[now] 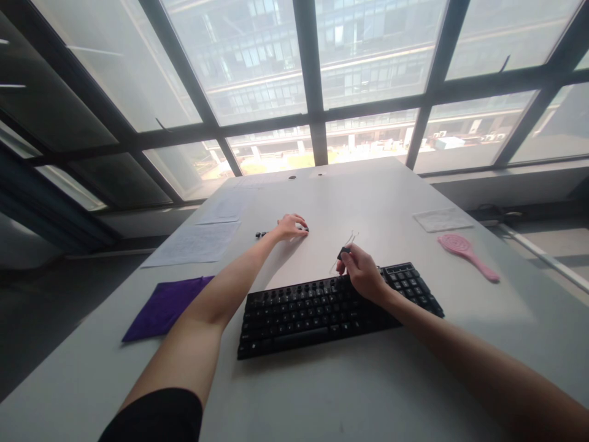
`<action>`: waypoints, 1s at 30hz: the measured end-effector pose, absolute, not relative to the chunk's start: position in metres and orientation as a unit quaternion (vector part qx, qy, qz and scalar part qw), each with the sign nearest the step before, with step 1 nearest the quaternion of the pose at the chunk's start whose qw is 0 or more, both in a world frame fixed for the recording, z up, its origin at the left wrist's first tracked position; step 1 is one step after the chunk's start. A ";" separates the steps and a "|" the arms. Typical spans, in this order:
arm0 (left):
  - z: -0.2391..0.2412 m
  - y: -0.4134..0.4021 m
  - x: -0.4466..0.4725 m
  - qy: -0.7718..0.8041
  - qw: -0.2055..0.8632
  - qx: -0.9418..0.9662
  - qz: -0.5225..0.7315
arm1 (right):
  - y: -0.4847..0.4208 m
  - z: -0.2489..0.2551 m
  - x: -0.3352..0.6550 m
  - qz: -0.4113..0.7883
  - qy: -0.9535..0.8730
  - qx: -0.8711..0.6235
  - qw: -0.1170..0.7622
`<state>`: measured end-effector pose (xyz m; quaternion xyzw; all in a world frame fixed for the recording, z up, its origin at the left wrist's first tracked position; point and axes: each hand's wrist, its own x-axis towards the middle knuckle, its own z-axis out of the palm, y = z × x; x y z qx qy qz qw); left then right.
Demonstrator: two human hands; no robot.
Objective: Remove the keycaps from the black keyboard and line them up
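1. So the keyboard (294,328) sits flat on the white worktop (322,393), between the left and right edges and well short of the far edge by the windows. Its number pad end points toward the right edge.
2. Right hand (362,271) is over the back of the keyboard, fingers pinched on a little wire tool (343,252): small black piece, thin wires poking out both ends. So that grip is definitely closed on something.
3. Left hand (291,227) is farther toward the far edge, fingers curled down by a small dark piece (307,229). Honestly can't tell if that grip is pinching it or just touching. A few small black keys (261,235) lie just beside, on the left-edge side.
4. Handling, my guess: the wire tool's super light, with springy wires that'd bend if you squeeze them, so hold the black middle. Loose keys are probably hard, smooth plastic, easy to flick away; pinch them by the sides. Keyboard's likely stiff and fairly light; steady it by its frame.
5. Text: pale markings on the keyboard, too tiny to read. The paper sheets (191,244) by the left edge are washed out too. No brand I can make out.
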<state>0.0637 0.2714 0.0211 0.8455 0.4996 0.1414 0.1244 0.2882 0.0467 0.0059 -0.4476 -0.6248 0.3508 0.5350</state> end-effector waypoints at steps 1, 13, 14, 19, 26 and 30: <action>0.022 0.271 0.063 0.499 0.124 0.846 0.140 | 0.047 0.006 0.288 0.349 -0.621 -0.444 0.543; 0.058 0.175 0.091 0.440 0.029 0.876 0.195 | 0.050 0.014 0.299 0.329 -0.599 -0.424 0.594; 0.060 0.156 0.095 0.418 0.021 0.888 0.191 | 0.050 0.013 0.301 0.324 -0.624 -0.427 0.569; 0.056 0.083 0.107 0.383 0.058 0.908 0.161 | 0.048 0.010 0.304 0.276 -0.723 -0.401 0.489; 0.038 0.056 0.117 0.375 0.124 0.904 0.162 | 0.047 0.012 0.302 0.251 -0.777 -0.364 0.448; 0.028 0.051 0.121 0.379 0.151 0.890 0.202 | 0.045 0.008 0.302 0.237 -0.789 -0.368 0.432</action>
